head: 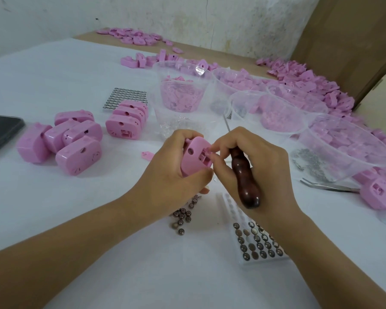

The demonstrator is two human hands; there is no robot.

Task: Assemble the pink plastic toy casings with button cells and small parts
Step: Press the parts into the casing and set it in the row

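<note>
On the white table (pixel 76 208) few closed casings (pixel 60 141) sit left and a large heap of shells (pixel 310 85) lies right, so most work likely remains. The left hand (pixel 172 175) grips a pink casing (pixel 195 155) centrally. The right hand (pixel 254 161), clasping a wooden-handled tool (pixel 245 181), pinches a small part (pixel 208 150) against it.

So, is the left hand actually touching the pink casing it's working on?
Touching. The head view shows the left hand gripping the pink casing, fingers and thumb curled round its edges.
</note>
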